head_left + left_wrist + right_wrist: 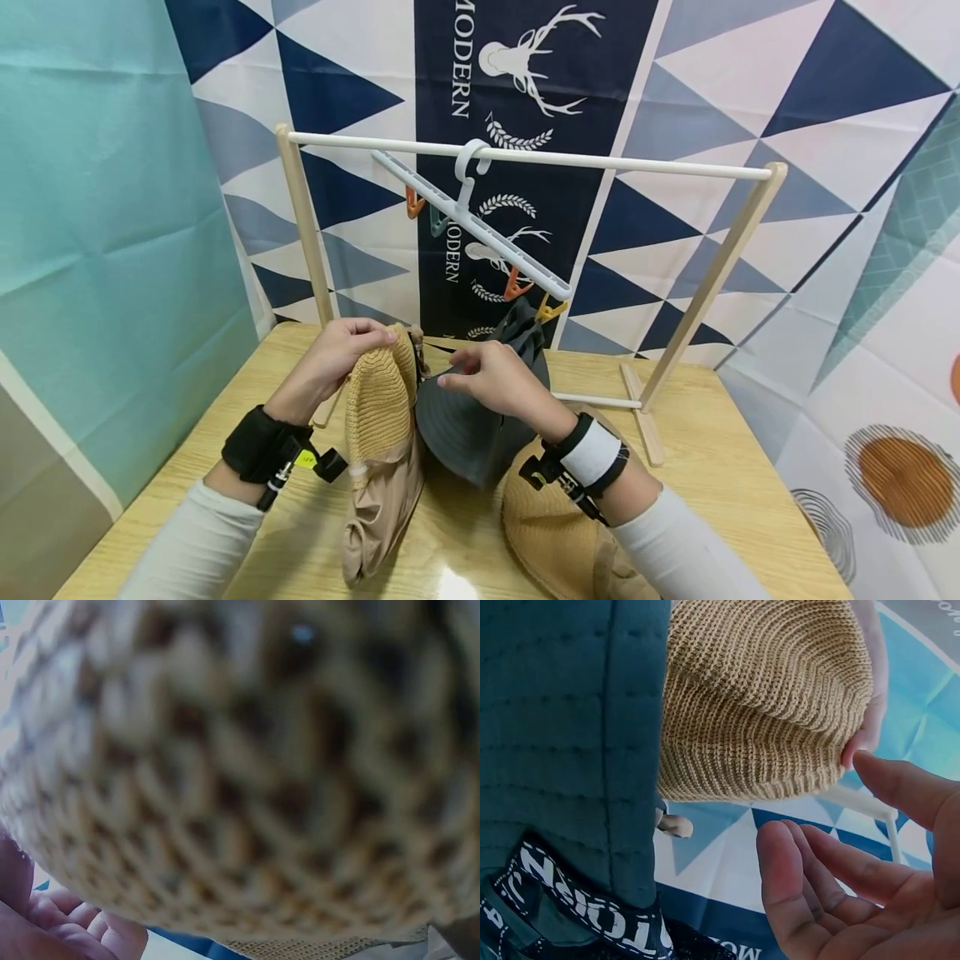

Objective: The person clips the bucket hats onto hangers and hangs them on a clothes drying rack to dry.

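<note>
My left hand (pixel 341 350) pinches the upper edge of a tan woven sun hat (pixel 378 400), whose beige cloth part hangs down toward the table. This weave fills most of the left wrist view, blurred and close. Beside it, a dark grey bucket hat (pixel 457 425) hangs with its upper end at the orange clip (pixel 517 286) and yellow clip (pixel 552 310) of a pale blue hanger (pixel 480 225). My right hand (pixel 498 379) is in front of the grey hat. In the right wrist view, its thumb and fingers (pixel 780 862) are apart with nothing between them.
The hanger hooks over the white rail (pixel 622 164) of a wooden-legged rack. Another tan hat (pixel 551 525) lies on the wooden table (pixel 705 475), partly under my right forearm. A second orange clip (pixel 414 202) and a green clip (pixel 438 221) hang at the hanger's left. Patterned cloth stands behind.
</note>
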Available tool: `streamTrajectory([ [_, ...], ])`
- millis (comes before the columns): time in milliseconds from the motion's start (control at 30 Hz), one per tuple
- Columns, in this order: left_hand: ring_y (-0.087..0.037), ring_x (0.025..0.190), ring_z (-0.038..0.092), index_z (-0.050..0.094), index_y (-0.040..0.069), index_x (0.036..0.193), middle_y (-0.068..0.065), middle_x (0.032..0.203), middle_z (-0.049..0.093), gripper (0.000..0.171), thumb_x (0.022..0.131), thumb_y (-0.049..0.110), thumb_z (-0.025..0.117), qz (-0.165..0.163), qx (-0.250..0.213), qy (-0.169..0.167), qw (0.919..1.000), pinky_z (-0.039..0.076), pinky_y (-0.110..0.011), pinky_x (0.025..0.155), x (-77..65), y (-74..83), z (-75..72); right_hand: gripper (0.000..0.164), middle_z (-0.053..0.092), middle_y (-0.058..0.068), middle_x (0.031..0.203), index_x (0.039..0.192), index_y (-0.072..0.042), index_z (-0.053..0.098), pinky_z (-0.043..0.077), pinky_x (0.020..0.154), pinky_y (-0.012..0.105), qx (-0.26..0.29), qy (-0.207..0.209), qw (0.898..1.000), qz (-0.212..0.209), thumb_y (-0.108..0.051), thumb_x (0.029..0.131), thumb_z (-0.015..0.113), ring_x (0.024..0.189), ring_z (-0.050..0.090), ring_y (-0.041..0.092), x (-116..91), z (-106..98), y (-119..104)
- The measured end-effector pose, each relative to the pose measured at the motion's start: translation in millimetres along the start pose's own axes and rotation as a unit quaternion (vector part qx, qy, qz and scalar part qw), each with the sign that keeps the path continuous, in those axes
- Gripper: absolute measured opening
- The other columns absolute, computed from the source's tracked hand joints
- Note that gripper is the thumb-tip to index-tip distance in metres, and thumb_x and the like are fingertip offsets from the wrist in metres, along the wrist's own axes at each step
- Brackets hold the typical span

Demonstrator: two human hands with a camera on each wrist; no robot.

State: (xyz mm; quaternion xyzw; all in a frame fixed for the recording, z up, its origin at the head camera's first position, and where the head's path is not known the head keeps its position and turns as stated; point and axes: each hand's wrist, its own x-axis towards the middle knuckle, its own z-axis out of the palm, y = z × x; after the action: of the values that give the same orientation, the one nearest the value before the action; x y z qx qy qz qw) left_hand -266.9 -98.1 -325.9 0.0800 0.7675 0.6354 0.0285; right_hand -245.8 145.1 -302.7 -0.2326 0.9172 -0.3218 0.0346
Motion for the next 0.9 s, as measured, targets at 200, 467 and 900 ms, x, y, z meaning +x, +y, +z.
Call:
streamTrajectory([
  [200,-0.010,0.079,0.058,0.068,0.002,0.091,-0.001,0.094,0.061,0.019,0.094,0.021,0.064,-0.014,0.003,0.031,0.9994,0.050,-0.023,0.064,5.5,-0.5,1.8,0.034,0.072,0.008,0.096,0.114,-0.007,0.071,0.050,0.066,0.026,-0.003,0.020,1.000,-0.004,-0.029,0.088,0.072,0.083,0.065,0.017,11.3,4.7,-1.7],
  [467,-0.010,0.076,0.058,0.066,-0.002,0.105,-0.001,0.093,0.061,0.029,0.094,0.025,0.064,-0.035,-0.015,0.047,0.9982,0.052,-0.023,0.063,14.9,2.3,6.8,0.034,0.074,0.008,0.093,0.112,-0.006,0.072,0.050,0.065,0.026,0.014,0.075,0.997,0.002,-0.032,0.089,0.072,0.077,0.065,0.015,23.8,11.5,-1.5],
  [900,-0.013,0.081,0.055,0.068,-0.002,0.107,-0.005,0.101,0.059,0.032,0.093,0.026,0.064,-0.016,-0.001,0.038,0.9991,0.050,-0.022,0.063,24.7,11.9,17.8,0.029,0.072,0.005,0.086,0.107,-0.007,0.074,0.047,0.062,0.022,0.013,0.023,0.999,-0.047,-0.029,0.087,0.073,0.072,0.061,0.011,42.2,23.4,-1.2],
])
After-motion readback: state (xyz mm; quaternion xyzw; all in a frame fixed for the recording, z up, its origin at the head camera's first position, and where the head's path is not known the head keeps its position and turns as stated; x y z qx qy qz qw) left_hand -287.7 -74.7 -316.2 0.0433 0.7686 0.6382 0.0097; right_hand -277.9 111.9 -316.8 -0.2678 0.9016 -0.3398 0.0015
